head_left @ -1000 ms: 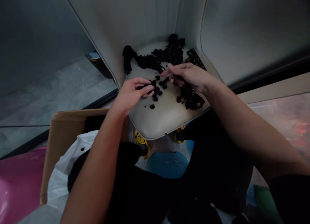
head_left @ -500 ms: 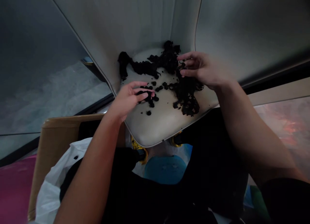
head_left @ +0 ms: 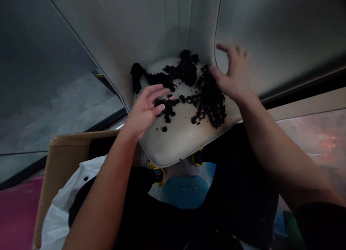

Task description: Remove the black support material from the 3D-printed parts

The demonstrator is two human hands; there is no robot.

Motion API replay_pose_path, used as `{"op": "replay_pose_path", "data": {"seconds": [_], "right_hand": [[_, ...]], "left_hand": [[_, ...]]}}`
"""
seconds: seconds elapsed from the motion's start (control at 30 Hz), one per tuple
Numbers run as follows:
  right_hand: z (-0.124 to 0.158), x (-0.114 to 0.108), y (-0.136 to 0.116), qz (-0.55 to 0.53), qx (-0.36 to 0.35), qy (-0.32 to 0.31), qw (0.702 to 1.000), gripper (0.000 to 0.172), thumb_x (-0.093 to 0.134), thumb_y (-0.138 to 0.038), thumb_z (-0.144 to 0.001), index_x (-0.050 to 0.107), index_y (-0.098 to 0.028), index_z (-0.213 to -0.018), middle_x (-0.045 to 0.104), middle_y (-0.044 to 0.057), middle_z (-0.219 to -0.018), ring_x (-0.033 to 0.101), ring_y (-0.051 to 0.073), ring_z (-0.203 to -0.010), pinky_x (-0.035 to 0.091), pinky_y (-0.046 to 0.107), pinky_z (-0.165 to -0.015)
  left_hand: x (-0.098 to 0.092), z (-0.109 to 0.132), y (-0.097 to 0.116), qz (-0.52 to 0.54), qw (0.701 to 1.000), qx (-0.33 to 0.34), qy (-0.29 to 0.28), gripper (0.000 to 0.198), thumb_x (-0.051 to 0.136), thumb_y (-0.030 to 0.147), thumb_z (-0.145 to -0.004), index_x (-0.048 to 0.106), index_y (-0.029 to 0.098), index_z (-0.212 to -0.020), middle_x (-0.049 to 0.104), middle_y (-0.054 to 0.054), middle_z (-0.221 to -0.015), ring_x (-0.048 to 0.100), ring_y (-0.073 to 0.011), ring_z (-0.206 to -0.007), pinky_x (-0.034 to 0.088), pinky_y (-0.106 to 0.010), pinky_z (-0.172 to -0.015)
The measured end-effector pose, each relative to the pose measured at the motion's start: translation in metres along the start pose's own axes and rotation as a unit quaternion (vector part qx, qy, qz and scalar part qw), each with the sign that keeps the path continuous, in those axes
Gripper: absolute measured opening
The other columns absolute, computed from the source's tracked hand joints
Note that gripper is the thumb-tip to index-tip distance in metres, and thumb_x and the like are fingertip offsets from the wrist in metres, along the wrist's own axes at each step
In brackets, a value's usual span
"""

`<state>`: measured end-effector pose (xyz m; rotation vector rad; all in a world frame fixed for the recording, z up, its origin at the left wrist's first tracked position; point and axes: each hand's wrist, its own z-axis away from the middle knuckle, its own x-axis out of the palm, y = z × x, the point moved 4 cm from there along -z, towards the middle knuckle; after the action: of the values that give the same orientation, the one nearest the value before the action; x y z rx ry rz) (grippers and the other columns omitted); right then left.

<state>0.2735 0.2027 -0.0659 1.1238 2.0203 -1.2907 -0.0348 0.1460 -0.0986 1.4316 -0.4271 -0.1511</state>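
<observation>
A cream padded chair seat [head_left: 178, 138] lies in front of me, strewn with small black round pieces [head_left: 167, 107] and tangled black webs of joined pieces [head_left: 211, 97]. My left hand [head_left: 144, 109] rests on the seat's left side, fingers apart, fingertips at the small heap of loose black pieces. My right hand [head_left: 234, 75] hovers over the seat's back right corner above the larger black web, fingers spread and somewhat blurred, holding nothing that I can see. More black scraps [head_left: 173, 71] lie along the back of the seat.
A cardboard box [head_left: 66, 152] lined with a white plastic bag [head_left: 62, 203] holding dark material stands at lower left. A blue round lid [head_left: 185, 192] lies on the floor under the seat. The cream chair back [head_left: 151, 23] rises behind. A pink surface [head_left: 16, 210] is at far left.
My right hand has lifted off the black web and moved back and right, its fingers opening. My left hand's fingers have spread over the loose pieces. The camera has shifted slightly.
</observation>
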Motion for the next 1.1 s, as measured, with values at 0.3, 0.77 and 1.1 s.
{"op": "replay_pose_path", "data": {"seconds": [0.3,0.77,1.1], "right_hand": [[0.05,0.036,-0.098,-0.279,-0.132,-0.193,0.931,0.046,0.087,-0.066,-0.092,0.082,-0.025,-0.111,0.083,0.007,-0.114,0.069,0.028,-0.107,0.053,0.044,-0.098],[0.037,0.011,-0.077,-0.362,0.044,-0.198,0.91,0.031,0.094,-0.054,-0.088,0.083,-0.029,-0.103,0.071,0.001,-0.089,0.062,0.022,-0.082,0.051,0.039,-0.078],[0.029,-0.006,-0.056,-0.417,0.091,-0.122,0.896,0.04,0.1,-0.052,-0.082,0.077,-0.032,-0.108,0.074,0.004,-0.108,0.07,0.025,-0.104,0.062,0.039,-0.091]], "left_hand": [[0.008,-0.006,-0.006,0.024,0.997,0.077,-0.011,0.08,0.097,0.045,-0.086,0.052,0.036,-0.151,0.061,-0.011,-0.169,0.061,-0.0352,-0.155,0.059,-0.046,-0.118],[0.023,-0.009,-0.01,-0.03,0.994,-0.084,0.069,0.04,0.094,0.054,-0.088,0.069,0.022,-0.081,0.069,0.0,-0.077,0.066,-0.0126,-0.073,0.059,-0.025,-0.074],[0.08,-0.042,-0.023,-0.044,0.994,-0.095,-0.016,0.022,0.072,-0.001,-0.088,0.071,0.016,-0.102,0.083,-0.009,-0.107,0.08,-0.0184,-0.09,0.063,-0.036,-0.093]]}}
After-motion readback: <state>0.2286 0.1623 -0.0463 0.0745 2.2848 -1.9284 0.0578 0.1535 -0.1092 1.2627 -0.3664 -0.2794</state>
